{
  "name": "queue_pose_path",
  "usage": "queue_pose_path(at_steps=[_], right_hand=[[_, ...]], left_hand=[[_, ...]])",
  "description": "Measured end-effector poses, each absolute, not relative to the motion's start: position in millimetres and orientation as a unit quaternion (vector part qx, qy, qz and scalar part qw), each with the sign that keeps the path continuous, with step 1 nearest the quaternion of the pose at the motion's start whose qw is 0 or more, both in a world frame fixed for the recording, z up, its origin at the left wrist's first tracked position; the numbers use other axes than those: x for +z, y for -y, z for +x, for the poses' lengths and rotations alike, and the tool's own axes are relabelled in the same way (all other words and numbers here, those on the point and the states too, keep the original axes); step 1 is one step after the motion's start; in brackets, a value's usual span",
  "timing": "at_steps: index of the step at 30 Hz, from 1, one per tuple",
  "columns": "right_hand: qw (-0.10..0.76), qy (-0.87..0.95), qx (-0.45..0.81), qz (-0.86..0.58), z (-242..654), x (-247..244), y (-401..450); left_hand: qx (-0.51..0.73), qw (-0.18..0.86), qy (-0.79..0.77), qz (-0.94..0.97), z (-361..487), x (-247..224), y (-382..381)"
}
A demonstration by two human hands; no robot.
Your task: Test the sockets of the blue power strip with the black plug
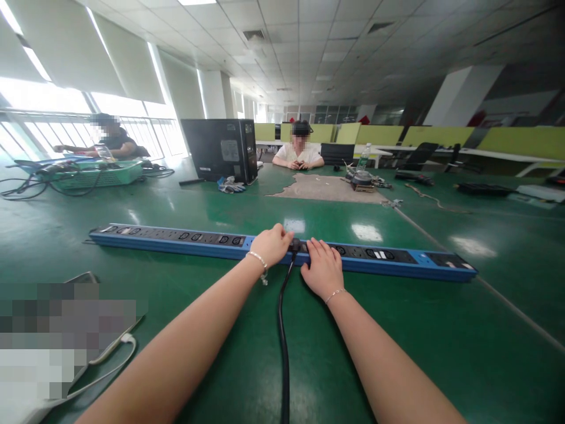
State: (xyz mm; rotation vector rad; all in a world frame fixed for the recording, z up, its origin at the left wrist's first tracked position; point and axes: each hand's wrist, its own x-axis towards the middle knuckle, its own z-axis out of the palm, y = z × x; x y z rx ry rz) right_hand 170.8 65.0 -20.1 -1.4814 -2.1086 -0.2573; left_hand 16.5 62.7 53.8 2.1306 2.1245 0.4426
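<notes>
A long blue power strip point(212, 250) with black sockets lies across the green table. Near its middle sits a black plug point(295, 243), upright at the sockets, its thick black cable point(282, 330) running down toward me. My left hand point(271, 244) is at the plug's left side, fingers bent and pressed together against it; the grip itself is partly hidden. Just right of the plug, my right hand point(324, 265) rests on the strip with its fingers laid over the top.
Behind the strip stand a black computer case point(216, 150), gloves point(231, 185) and a bottle point(364, 156). A green basket point(99, 175) with cables is at the left. Two people sit beyond. A blurred object with a white cable point(119, 365) lies at lower left.
</notes>
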Motion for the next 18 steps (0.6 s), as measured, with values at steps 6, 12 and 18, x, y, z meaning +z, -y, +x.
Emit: queue_pose_path(at_steps=[6,12,18], right_hand=[[0.297,0.782,-0.095,-0.539,176,-17,-67],[0.331,0.831,-0.065,-0.443,164,-12,-67],[0.367,0.794,-0.082,-0.478,141,-11,-71]], left_hand=[[0.202,-0.098,-0.636,0.738,-31,8,-47],[0.198,-0.117,-0.647,0.727,-23,1,-53],[0.2,-0.107,-0.657,0.719,-19,4,-54]])
